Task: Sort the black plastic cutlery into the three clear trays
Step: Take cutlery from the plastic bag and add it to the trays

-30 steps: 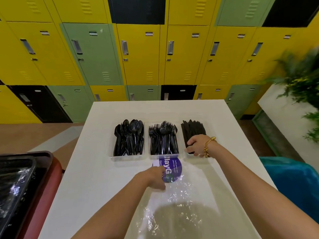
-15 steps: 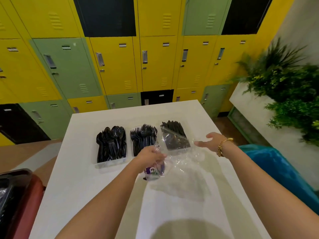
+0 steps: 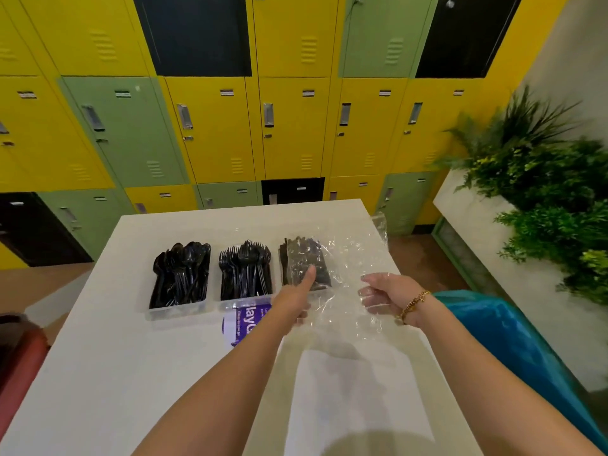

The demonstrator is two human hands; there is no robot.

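Three clear trays stand in a row on the white table [image 3: 98, 373]. The left tray [image 3: 177, 313] holds black spoons [image 3: 181, 271], the middle tray [image 3: 230, 303] black forks [image 3: 245, 269], and the right one black knives [image 3: 297, 258], seen through film. My left hand [image 3: 294, 299] grips a crumpled clear plastic bag [image 3: 342, 291] with a purple label [image 3: 245, 324], thumb pointing toward the knives. My right hand [image 3: 390, 292], with a gold bracelet, is curled into the bag's right side. The bag hangs lifted between both hands over the knife tray.
A blue bin bag [image 3: 513, 334] sits just off the table's right edge. A reddish-brown object [image 3: 19, 353] is at the left edge. A white planter with green plants [image 3: 543, 199] stands at the right, and yellow and green lockers [image 3: 214, 126] fill the wall behind.
My right hand left the knife tray and took hold of the bag. My left hand lifted the bag off the table and moved it right, over the knives. The view swung right.
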